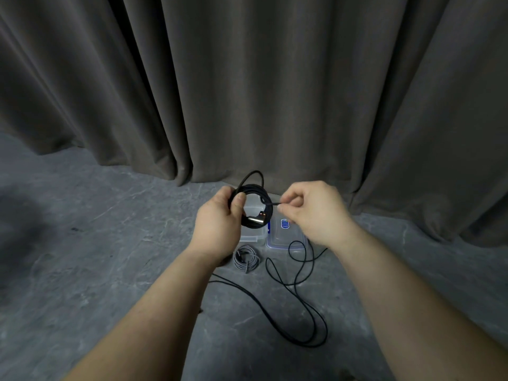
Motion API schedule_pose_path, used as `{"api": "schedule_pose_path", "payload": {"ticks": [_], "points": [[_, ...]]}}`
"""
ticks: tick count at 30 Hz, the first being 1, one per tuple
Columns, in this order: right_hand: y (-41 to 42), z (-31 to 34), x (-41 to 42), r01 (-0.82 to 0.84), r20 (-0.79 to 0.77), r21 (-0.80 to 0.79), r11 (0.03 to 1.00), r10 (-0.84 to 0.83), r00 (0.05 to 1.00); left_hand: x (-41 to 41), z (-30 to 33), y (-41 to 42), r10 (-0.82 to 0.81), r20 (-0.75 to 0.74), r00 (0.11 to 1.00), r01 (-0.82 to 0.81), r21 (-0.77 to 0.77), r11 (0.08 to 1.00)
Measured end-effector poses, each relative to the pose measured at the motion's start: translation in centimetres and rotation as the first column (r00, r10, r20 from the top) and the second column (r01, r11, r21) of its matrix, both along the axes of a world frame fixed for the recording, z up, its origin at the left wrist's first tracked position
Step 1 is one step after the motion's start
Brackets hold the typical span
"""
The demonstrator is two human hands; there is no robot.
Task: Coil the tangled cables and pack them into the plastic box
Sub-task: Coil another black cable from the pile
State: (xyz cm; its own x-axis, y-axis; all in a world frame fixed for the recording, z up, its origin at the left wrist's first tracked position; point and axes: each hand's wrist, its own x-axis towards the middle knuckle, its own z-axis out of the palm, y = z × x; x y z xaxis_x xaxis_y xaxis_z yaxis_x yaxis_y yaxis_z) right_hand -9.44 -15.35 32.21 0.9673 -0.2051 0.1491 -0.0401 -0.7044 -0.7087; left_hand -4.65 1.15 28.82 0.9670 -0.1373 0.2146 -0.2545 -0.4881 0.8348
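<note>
Coiling is underway: your left hand (220, 221) is gripping the black coil (251, 193), your right hand (310, 210) pinching its strand; next, be winding the floor slack (302, 306).
</note>
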Motion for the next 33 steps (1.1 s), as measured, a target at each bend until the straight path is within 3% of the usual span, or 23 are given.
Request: {"api": "schedule_pose_path", "payload": {"ticks": [2,5,9,12,16,23,24,26,29,33], "points": [[-0.1,0.2,-0.2,-0.064,0.027,-0.04,0.997,0.065,0.998,0.2,0.0,0.1,0.029,0.009,1.0,-0.029,0.008,1.0],[-0.6,0.8,-0.6,-0.152,-0.051,-0.068,0.986,0.149,0.988,0.5,0.3,0.5,0.08,0.035,0.996,-0.079,-0.009,0.997],[-1.9,1.1,-0.8,-0.122,-0.066,-0.091,0.988,0.117,0.991,1.2,0.6,1.2,0.164,0.037,0.986,-0.162,-0.068,0.984],[-1.3,1.3,-1.1,-0.129,-0.109,-0.246,0.961,0.105,0.988,0.9,0.5,0.9,0.145,0.029,0.989,-0.144,-0.04,0.989],[-0.1,2.0,-1.3,-0.161,-0.132,-0.2,0.966,0.136,0.982,0.3,0.4,0.3,0.093,0.042,0.995,-0.093,0.001,0.996],[1.2,1.5,-0.9,-0.199,-0.153,-0.296,0.934,0.159,0.975,0.0,0.1,-0.2,0.085,0.078,0.993,-0.091,0.08,0.993],[1.1,1.4,-0.7,-0.199,-0.154,-0.259,0.945,0.163,0.975,0.0,0.1,-0.1,0.088,0.077,0.993,-0.094,0.078,0.992],[1.1,1.3,-0.6,-0.223,-0.142,-0.006,0.975,0.22,0.965,-0.1,0.2,-0.2,0.085,0.086,0.993,-0.093,0.088,0.992],[1.5,1.5,-0.9,-0.307,-0.089,0.391,0.868,0.368,0.926,-0.5,0.4,-0.5,0.072,0.104,0.992,-0.083,0.109,0.991],[0.0,1.5,-1.0,-0.28,-0.087,0.557,0.782,0.391,0.916,0.0,0.3,0.0,0.081,0.093,0.992,-0.09,0.097,0.991]]}}
